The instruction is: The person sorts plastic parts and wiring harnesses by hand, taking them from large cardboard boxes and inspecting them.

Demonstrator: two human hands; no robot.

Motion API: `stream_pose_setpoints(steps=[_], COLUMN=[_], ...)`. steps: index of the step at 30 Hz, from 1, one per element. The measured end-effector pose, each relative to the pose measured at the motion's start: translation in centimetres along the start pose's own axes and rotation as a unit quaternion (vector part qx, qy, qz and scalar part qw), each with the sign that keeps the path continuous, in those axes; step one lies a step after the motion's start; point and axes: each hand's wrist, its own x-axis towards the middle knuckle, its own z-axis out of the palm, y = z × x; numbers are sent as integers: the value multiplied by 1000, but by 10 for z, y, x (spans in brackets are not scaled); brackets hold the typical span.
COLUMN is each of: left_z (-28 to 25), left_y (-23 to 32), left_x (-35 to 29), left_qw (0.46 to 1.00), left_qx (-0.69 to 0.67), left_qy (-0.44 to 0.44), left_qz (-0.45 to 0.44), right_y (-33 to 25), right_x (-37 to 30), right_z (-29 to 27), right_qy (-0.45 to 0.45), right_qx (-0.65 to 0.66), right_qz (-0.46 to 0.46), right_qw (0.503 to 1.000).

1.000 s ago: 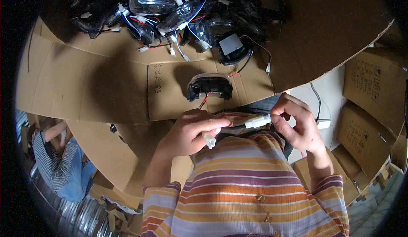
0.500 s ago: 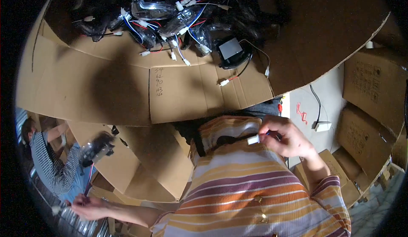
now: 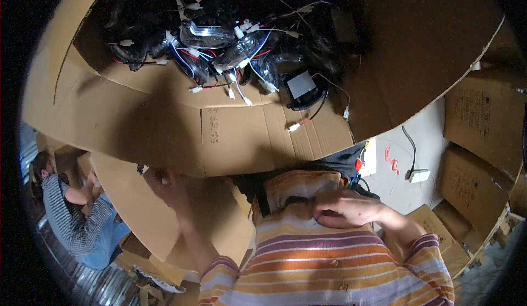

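Note:
My right hand (image 3: 349, 207) is in front of my striped shirt, its fingers curled in. A small bit of blue shows at the fingertips, but what they hold is hidden. Over the open cardboard box (image 3: 123, 190) at the left is my left hand (image 3: 164, 188), in shadow, its fingers too dark and blurred to read. Near it, a small black piece (image 3: 141, 169) shows at that box's upper edge. In the large carton ahead lie several clear and black lamp units (image 3: 206, 34) with coloured wires and white plugs. One black unit with a grey square face (image 3: 301, 85) lies nearer.
The large carton's near flap (image 3: 247, 141) spans the view ahead of me. Stacked cardboard boxes (image 3: 466, 108) stand at the right. A white block with a black cable (image 3: 419, 175) and red strips (image 3: 391, 160) lie on the floor. Another person (image 3: 77, 212) works at the far left.
My left hand has moved up and right, over the open box. The lamp unit and wire near it are out of sight. The white plug at my right hand no longer shows.

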Motion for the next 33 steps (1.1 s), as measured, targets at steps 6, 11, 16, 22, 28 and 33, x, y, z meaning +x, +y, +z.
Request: stream_pose_setpoints(steps=[6, 11, 16, 22, 28, 33], left_z=[-22, 2, 72, 167, 224, 228], left_y=[62, 95, 114, 136, 142, 177], left_x=[27, 34, 51, 63, 81, 96], left_qw=[919, 975, 934, 873, 879, 912], left_qx=[289, 38, -11, 74, 20, -11], left_qy=[-263, -204, -276, -252, -234, -139], left_qz=[-50, 85, 226, 410, 415, 386], right_y=[-6, -8, -5, -6, -10, -6], right_x=[15, 17, 16, 3, -4, -5], right_z=[-14, -13, -17, -21, -25, -27], right_qy=[36, 9, 66, 84, 85, 89], right_qx=[-10, -7, -83, -27, -36, -17], right_qz=[-36, 29, -65, 33, 83, 89], right_qw=[999, 1000, 992, 996, 992, 992])
